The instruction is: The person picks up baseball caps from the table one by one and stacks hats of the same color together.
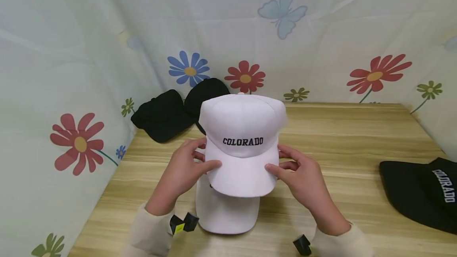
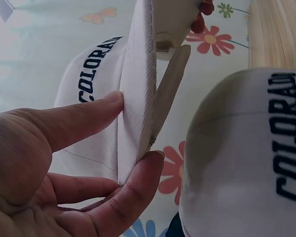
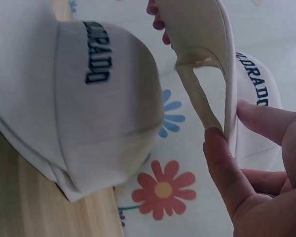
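Observation:
Between both hands is a white baseball cap (image 1: 242,173) with COLORADO in black letters, its brim toward me. My left hand (image 1: 187,165) pinches the brim's left side, thumb on top and fingers beneath. The right hand (image 1: 298,173) pinches the opposite side the same way. In the left wrist view the raised cap (image 2: 135,98) shows its brim edge-on, and the right wrist view looks at the underside of its brim (image 3: 202,34). Below it on the table sits a second white COLORADO cap (image 1: 228,215), its crown mostly hidden in the head view.
Two black caps (image 1: 162,116) lie side by side at the back left of the wooden table (image 1: 339,142). Another black COLORADO cap (image 1: 417,193) lies at the right edge. A flower-printed curtain (image 1: 321,43) hangs behind and along the sides.

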`<move>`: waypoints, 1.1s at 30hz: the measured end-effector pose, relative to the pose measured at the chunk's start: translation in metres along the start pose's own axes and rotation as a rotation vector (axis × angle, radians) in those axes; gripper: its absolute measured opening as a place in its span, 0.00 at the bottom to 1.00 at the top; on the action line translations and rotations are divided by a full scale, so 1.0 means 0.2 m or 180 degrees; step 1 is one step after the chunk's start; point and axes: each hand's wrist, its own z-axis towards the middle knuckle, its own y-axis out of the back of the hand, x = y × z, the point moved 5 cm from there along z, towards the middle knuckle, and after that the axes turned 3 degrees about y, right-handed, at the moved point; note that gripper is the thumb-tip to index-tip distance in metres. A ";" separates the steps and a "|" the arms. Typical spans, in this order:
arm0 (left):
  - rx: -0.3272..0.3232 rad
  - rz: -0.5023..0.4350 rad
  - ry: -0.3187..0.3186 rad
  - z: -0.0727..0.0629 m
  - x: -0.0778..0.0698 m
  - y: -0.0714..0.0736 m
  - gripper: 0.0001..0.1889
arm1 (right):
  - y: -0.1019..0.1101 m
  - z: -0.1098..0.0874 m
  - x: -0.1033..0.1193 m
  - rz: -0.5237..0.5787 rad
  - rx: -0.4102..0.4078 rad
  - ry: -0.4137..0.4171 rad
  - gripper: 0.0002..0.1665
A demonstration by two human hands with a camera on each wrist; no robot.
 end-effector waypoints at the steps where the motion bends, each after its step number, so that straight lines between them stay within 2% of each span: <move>1: -0.0004 0.0014 0.0010 0.00 0.02 0.01 0.37 | -0.02 -0.01 0.00 0.0040 -0.0005 0.0008 0.42; 8: -0.0026 0.0139 0.0061 -0.03 0.12 0.04 0.37 | -0.13 -0.05 -0.01 0.0119 -0.0003 0.0027 0.40; 17: 0.0029 0.0195 0.0212 -0.06 0.25 0.03 0.36 | -0.25 -0.08 -0.09 0.0128 0.0065 -0.0202 0.40; 28: 0.0208 0.0139 0.0377 -0.09 0.42 -0.08 0.33 | -0.33 -0.18 -0.22 -0.0097 0.0001 -0.0355 0.39; 33: 0.0265 0.0076 0.0314 -0.11 0.49 -0.14 0.32 | -0.37 -0.22 -0.27 -0.0182 0.0037 -0.0429 0.37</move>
